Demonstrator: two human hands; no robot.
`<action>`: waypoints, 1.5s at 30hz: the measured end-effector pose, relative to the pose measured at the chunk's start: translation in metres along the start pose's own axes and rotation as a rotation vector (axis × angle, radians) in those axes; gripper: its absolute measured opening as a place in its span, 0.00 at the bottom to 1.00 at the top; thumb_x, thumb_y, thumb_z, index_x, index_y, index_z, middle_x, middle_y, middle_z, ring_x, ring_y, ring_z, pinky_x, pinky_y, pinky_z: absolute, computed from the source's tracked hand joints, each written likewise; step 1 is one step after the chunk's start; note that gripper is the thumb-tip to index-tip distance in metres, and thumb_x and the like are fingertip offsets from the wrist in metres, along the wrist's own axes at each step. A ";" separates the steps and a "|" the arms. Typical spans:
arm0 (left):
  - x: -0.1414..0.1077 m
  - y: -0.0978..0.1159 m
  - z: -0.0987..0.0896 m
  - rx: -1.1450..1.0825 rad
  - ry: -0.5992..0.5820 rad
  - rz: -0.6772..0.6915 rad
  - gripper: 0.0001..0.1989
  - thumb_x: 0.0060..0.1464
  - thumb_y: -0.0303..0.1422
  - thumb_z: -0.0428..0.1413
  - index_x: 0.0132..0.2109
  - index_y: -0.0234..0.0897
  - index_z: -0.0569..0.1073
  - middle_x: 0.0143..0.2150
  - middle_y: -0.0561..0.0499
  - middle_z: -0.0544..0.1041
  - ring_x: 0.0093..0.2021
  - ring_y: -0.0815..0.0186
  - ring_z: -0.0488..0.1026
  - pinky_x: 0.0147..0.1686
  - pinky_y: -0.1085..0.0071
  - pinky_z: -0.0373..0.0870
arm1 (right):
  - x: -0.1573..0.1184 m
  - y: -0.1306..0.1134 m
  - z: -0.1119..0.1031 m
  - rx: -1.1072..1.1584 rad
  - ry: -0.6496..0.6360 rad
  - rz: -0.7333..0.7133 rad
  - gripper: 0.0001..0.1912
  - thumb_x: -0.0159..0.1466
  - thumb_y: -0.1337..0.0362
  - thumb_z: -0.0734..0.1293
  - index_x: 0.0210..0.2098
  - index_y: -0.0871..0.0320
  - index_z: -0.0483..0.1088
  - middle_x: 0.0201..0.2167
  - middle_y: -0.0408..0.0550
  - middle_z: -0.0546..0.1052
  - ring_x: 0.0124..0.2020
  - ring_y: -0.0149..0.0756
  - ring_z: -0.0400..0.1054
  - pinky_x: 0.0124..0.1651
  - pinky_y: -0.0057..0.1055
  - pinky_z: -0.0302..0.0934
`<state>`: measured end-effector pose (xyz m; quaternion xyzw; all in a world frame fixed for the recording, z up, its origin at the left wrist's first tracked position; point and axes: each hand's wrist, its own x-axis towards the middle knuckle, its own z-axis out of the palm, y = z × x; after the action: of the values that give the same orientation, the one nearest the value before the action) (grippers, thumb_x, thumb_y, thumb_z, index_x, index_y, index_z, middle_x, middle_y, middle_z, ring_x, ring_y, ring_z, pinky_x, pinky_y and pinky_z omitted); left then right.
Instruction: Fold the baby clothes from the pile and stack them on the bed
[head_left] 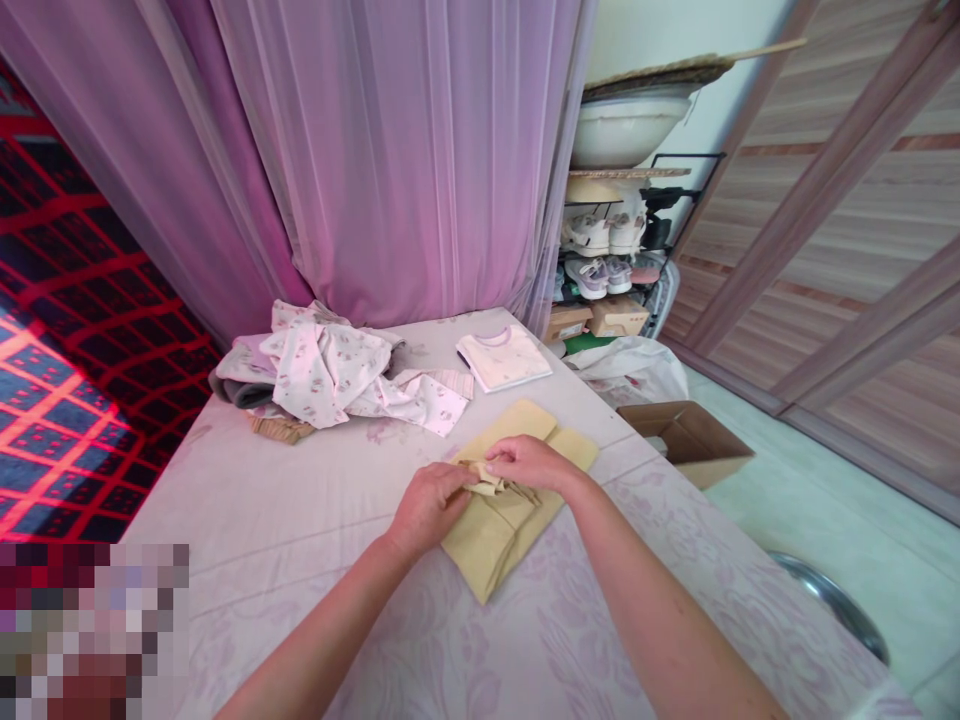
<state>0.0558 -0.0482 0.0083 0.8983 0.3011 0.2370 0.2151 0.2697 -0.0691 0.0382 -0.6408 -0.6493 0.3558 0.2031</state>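
A yellow garment lies partly folded on the flowered bed cover in front of me. Its gathered, ruffled part is bunched on top, near the middle. My left hand grips this ruffle from the left, fingers bent around its edge. From the right, my right hand pinches the same ruffle between thumb and fingers. Just beyond the yellow cloth rests a folded white shirt with a light purple neckline. Farther left is a loose heap of printed white clothes.
Purple curtains hang behind the bed. Past its right edge stand a shoe rack, a white plastic bag, an open cardboard box and a metal basin on the floor. A wooden wardrobe lines the right side.
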 end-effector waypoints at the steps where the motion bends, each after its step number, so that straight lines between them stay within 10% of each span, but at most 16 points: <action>1: -0.002 -0.001 0.001 0.012 0.002 0.022 0.12 0.54 0.27 0.53 0.43 0.45 0.75 0.43 0.53 0.79 0.44 0.65 0.74 0.46 0.67 0.66 | 0.000 0.004 0.001 0.035 0.006 -0.006 0.16 0.57 0.57 0.64 0.38 0.60 0.76 0.28 0.44 0.77 0.29 0.31 0.68 0.30 0.24 0.57; 19: -0.004 0.010 0.002 0.211 -0.087 0.055 0.20 0.55 0.29 0.53 0.55 0.46 0.67 0.47 0.49 0.74 0.47 0.60 0.69 0.48 0.62 0.63 | -0.002 0.019 0.025 0.489 0.082 0.040 0.25 0.56 0.60 0.67 0.52 0.60 0.67 0.31 0.44 0.75 0.29 0.30 0.68 0.32 0.27 0.61; 28: 0.008 0.007 0.003 0.147 -0.014 0.023 0.16 0.59 0.30 0.49 0.53 0.44 0.71 0.40 0.48 0.73 0.42 0.62 0.69 0.44 0.64 0.66 | -0.011 0.011 0.021 0.411 0.088 -0.074 0.18 0.59 0.52 0.63 0.40 0.58 0.75 0.37 0.48 0.78 0.39 0.37 0.70 0.42 0.31 0.64; 33: 0.010 0.006 0.004 0.158 0.095 -0.020 0.12 0.57 0.30 0.50 0.48 0.41 0.73 0.57 0.42 0.66 0.56 0.56 0.64 0.53 0.59 0.62 | -0.013 0.014 0.025 0.399 -0.019 -0.125 0.27 0.54 0.54 0.69 0.50 0.58 0.69 0.42 0.47 0.76 0.40 0.36 0.69 0.44 0.32 0.63; 45: 0.027 -0.008 -0.016 -0.090 -0.304 -0.286 0.20 0.52 0.41 0.53 0.51 0.41 0.66 0.46 0.50 0.77 0.44 0.60 0.73 0.42 0.69 0.66 | 0.003 0.017 0.032 0.167 0.192 -0.159 0.06 0.58 0.62 0.60 0.27 0.57 0.64 0.22 0.36 0.63 0.27 0.28 0.59 0.30 0.24 0.50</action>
<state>0.0625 -0.0213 0.0250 0.8613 0.3787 0.0790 0.3295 0.2578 -0.0743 0.0042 -0.5994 -0.6437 0.3285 0.3442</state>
